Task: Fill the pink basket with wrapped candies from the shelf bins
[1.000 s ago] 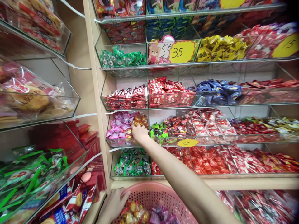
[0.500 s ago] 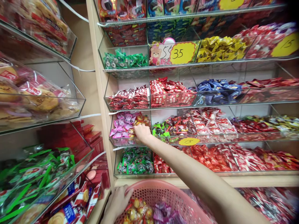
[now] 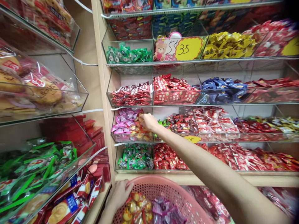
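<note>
My right hand (image 3: 147, 121) reaches into a clear shelf bin (image 3: 130, 137) that holds purple-wrapped sweets (image 3: 125, 119) and golden-wrapped sweets (image 3: 140, 133). Its fingers are curled closed around golden sweets at the bin's right side. My left hand (image 3: 119, 195) grips the rim of a pink plastic basket (image 3: 161, 189) at the bottom of the view. Golden and purple sweets (image 3: 144, 211) lie in the basket.
The shelf wall has several clear bins of red, green, blue and yellow wrapped sweets, with a yellow "35" price tag (image 3: 188, 48) above and a "15" tag (image 3: 192, 139) beside my arm. Slanted bins of biscuits and green packets (image 3: 35, 168) stand at the left.
My right hand has shifted slightly right and up within the bin and closed on the golden sweets. The view moved a little, so the basket shows more.
</note>
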Motion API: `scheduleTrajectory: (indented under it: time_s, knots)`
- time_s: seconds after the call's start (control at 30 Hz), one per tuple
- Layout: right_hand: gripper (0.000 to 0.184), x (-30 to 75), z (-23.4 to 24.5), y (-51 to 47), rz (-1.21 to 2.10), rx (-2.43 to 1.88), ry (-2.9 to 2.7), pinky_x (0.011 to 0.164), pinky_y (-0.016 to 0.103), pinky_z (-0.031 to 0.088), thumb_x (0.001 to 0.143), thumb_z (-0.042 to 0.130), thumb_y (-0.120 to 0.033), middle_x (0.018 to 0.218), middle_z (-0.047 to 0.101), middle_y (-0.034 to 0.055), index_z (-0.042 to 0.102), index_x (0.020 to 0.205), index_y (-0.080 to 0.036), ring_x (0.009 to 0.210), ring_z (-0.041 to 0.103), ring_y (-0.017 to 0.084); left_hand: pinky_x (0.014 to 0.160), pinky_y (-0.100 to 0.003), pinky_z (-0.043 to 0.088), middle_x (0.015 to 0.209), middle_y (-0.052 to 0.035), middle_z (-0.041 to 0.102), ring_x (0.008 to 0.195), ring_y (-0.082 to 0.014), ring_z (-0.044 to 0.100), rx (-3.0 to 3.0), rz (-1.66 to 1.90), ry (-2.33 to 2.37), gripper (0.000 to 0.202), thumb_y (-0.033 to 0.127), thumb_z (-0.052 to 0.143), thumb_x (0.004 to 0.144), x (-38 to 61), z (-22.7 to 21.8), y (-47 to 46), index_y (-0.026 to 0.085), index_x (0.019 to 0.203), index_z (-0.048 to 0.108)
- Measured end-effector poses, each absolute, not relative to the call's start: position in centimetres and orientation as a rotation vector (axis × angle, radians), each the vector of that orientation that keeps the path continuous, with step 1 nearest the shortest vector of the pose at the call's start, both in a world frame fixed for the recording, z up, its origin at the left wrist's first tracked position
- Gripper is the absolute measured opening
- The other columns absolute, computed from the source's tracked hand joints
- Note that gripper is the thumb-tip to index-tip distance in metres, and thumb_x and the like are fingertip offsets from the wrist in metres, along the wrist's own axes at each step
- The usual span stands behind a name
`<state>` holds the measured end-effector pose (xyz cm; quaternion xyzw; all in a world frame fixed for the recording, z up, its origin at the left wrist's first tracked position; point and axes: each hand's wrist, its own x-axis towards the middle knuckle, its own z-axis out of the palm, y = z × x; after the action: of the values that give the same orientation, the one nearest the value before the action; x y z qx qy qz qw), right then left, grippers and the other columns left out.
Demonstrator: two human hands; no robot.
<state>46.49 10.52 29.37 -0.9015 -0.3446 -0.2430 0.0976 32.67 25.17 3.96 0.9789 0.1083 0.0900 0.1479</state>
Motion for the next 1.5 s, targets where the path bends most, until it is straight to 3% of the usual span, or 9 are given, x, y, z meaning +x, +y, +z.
scheduleTrajectory:
  time_s: [0.17, 0.4, 0.5, 0.63, 0.73, 0.87, 1.33, 1.5]
  knots:
    - [0.030, 46.2, 29.9, 10.1, -0.842, -2.542, -1.038, 0.077, 0.028, 0.041, 0.092, 0.039, -0.026, 0.110, 0.063, 0.0094, 0.058, 0.115, -0.024, 0.100, 0.058, 0.022, 0.062, -0.026, 0.035, 0.081, -0.0072, 0.070, 0.079, -0.0210, 0.064, 2.829, 0.236, 0.317, 0.040, 0.044, 0.033, 0.090, 32.7, 4.2, 25.1, 0.020, 0.079, 0.063]
    - [0.039, 43.4, 28.9, 6.6, -0.867, -2.279, -1.155, 0.085, 0.032, 0.040, 0.088, 0.045, -0.023, 0.111, 0.061, 0.0057, 0.050, 0.128, -0.021, 0.103, 0.054, 0.020, 0.062, -0.026, 0.035, 0.081, -0.0072, 0.070, 0.078, -0.0208, 0.064, 2.823, 0.184, 0.322, 0.040, 0.046, 0.034, 0.089, 32.6, 4.7, 24.8, 0.020, 0.080, 0.063]
    - [0.040, 40.5, 24.6, 4.4, -0.679, -2.132, -1.240, 0.087, 0.031, 0.041, 0.090, 0.044, -0.022, 0.112, 0.061, 0.0043, 0.050, 0.129, -0.023, 0.100, 0.055, 0.018, 0.061, -0.027, 0.035, 0.081, -0.0079, 0.070, 0.078, -0.0222, 0.064, 2.819, 0.168, 0.344, 0.043, 0.049, 0.033, 0.089, 32.6, 4.6, 24.7, 0.020, 0.081, 0.063]
    - [0.037, 37.5, 15.2, 2.6, -0.268, -2.011, -1.299, 0.081, 0.029, 0.045, 0.088, 0.049, -0.022, 0.102, 0.065, 0.0046, 0.056, 0.125, -0.022, 0.092, 0.059, 0.017, 0.062, -0.027, 0.036, 0.087, -0.0092, 0.070, 0.084, -0.0241, 0.064, 2.820, 0.166, 0.360, 0.043, 0.050, 0.033, 0.089, 32.4, 4.8, 24.4, 0.021, 0.087, 0.064]
    - [0.038, 37.2, 8.4, 2.8, 0.002, -1.988, -1.238, 0.086, 0.032, 0.045, 0.084, 0.055, -0.020, 0.108, 0.066, 0.0061, 0.058, 0.122, -0.022, 0.098, 0.060, 0.020, 0.063, -0.028, 0.036, 0.089, -0.0087, 0.071, 0.085, -0.0242, 0.065, 2.818, 0.170, 0.359, 0.042, 0.050, 0.034, 0.089, 32.3, 5.0, 24.2, 0.022, 0.087, 0.065]
    - [0.041, 37.4, 3.4, 4.2, 0.168, -2.016, -1.168, 0.089, 0.032, 0.044, 0.078, 0.062, -0.019, 0.109, 0.068, 0.0056, 0.062, 0.119, -0.021, 0.100, 0.061, 0.022, 0.063, -0.028, 0.034, 0.085, -0.0082, 0.071, 0.083, -0.0236, 0.065, 2.809, 0.191, 0.349, 0.041, 0.049, 0.036, 0.089, 32.4, 4.9, 24.3, 0.021, 0.083, 0.065]
    - [0.038, 36.2, -1.3, 6.3, 0.300, -1.903, -1.114, 0.091, 0.032, 0.044, 0.076, 0.066, -0.028, 0.109, 0.068, 0.0051, 0.063, 0.114, -0.022, 0.100, 0.061, 0.022, 0.056, -0.025, 0.029, 0.072, -0.0049, 0.067, 0.066, -0.0160, 0.058, 2.729, 0.208, 0.345, 0.042, 0.049, 0.038, 0.087, 32.9, 3.9, 25.1, 0.019, 0.072, 0.063]
    - [0.039, 36.1, -0.6, 5.8, 0.297, -1.893, -1.150, 0.089, 0.031, 0.044, 0.078, 0.065, -0.029, 0.108, 0.066, 0.0061, 0.062, 0.116, -0.021, 0.099, 0.060, 0.021, 0.054, -0.025, 0.025, 0.068, -0.0041, 0.065, 0.063, -0.0158, 0.057, 2.702, 0.215, 0.348, 0.041, 0.049, 0.040, 0.087, 32.9, 4.2, 24.8, 0.019, 0.070, 0.061]
